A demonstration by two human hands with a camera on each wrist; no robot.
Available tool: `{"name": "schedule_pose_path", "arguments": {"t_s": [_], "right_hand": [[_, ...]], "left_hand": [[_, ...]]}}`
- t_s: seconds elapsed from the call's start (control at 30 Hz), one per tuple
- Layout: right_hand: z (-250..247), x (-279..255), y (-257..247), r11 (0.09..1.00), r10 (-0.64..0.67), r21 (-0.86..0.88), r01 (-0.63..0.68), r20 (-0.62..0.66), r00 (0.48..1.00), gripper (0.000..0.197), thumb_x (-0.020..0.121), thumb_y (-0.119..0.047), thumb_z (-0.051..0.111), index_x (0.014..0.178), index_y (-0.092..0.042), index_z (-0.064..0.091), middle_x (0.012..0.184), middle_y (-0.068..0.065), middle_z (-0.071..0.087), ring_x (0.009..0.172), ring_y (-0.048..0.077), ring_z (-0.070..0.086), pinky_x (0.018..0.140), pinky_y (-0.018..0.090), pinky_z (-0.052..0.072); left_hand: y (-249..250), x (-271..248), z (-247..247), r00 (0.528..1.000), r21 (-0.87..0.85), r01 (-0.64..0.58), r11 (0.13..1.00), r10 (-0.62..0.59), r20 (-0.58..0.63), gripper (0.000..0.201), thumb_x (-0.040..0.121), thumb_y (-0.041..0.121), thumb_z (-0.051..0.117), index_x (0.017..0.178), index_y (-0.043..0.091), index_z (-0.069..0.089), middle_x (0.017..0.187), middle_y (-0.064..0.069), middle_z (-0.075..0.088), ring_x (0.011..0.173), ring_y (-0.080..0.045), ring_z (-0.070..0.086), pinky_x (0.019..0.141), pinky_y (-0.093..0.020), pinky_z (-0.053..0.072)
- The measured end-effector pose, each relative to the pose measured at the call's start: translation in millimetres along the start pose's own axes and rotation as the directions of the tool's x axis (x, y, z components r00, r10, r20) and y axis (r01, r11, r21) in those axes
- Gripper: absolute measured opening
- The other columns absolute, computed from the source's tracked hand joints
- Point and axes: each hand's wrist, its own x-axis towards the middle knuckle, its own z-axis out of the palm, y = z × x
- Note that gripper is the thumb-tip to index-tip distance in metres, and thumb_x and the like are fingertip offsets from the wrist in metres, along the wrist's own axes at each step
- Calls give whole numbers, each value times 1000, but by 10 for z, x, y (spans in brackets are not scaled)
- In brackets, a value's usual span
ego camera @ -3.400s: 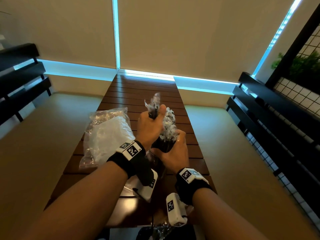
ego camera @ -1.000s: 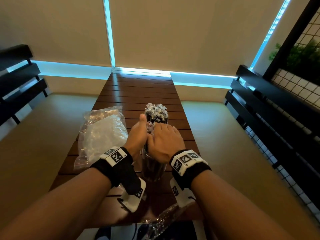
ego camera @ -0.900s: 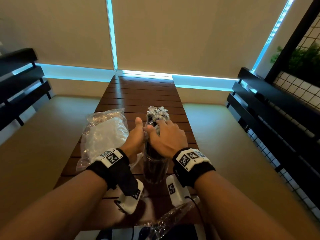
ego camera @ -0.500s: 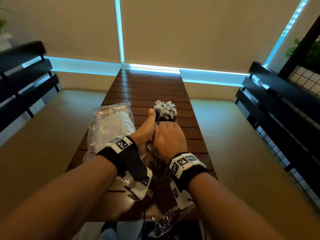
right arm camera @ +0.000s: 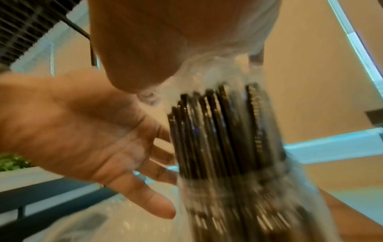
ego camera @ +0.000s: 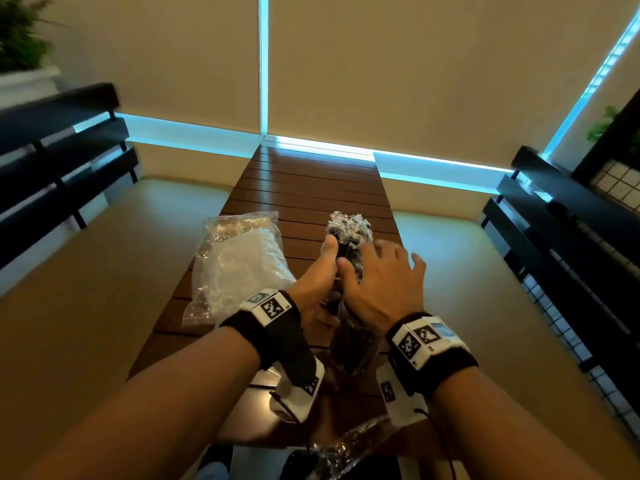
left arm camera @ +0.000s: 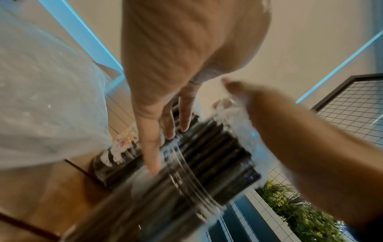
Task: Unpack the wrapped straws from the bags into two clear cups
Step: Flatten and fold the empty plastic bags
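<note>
1. A clear plastic cup stands on the dark brown slatted wooden table, near the middle of its width, between the person's two wrists.
2. A bundle of black straws in clear crinkled wrappers stands upright in the cup, its wrapper ends bunched above the rim.
3. The left hand lies against the left side of the bundle with straight fingers spread along the straws and the thumb pointing up; it does not clasp them.
4. The right hand hovers at the right side of the bundle, fingers spread and straight, the thumb near the left thumb; whether it touches the straws cannot be told through the blur.
5. A crumpled clear plastic bag with pale contents lies on the table, left of the cup.
6. Another scrap of clear crinkled plastic lies at the near edge of the table.
</note>
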Motion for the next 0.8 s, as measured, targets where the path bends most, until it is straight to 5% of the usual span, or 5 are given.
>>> {"name": "schedule_pose_path", "arguments": {"t_s": [0.13,0.33,0.47,0.63,0.8], "right_hand": [[-275,179,-489,975,-170,96,200,-257,951,42,88,-53,38,108,-24,61,109,-2,61,101,20,53,87,39,41],[279,410,-1112,946,-290,203,253,181,940,32,90,-23,48,120,-17,55,118,7,57,108,29,53,86,42,48],[912,373,-1261,940,-340,165,299,389,856,50,94,-37,42,143,-26,34,149,11,33,136,33,33,106,48,36],[1609,165,-1223,974,-220,124,190,718,661,65,95,-49,31,152,-30,7,161,15,-2,146,38,6,116,55,14],[2002,-83,-1158,980,-173,73,186,772,611,75,94,-59,25,153,-31,-12,159,12,-20,147,35,-14,117,58,-1]], "left_hand": [[106,41,-563,941,152,-188,970,222,-256,55,98,57,36,101,13,69,100,-7,74,96,-24,68,89,-44,55],[-197,372,-1621,786,505,-15,863,322,-528,27,76,31,47,72,6,55,88,-23,65,88,-44,61,71,-41,50],[-430,423,-1969,828,821,185,540,364,-426,47,96,34,46,137,12,49,151,-15,36,138,-36,35,115,-43,29],[-612,669,-2092,949,970,178,165,232,-213,61,97,47,23,153,24,25,163,-4,13,150,-28,9,117,-57,-13],[-853,759,-2109,975,972,222,76,-34,-220,54,92,48,40,142,28,42,156,-12,24,140,-38,31,115,-55,24]]}}
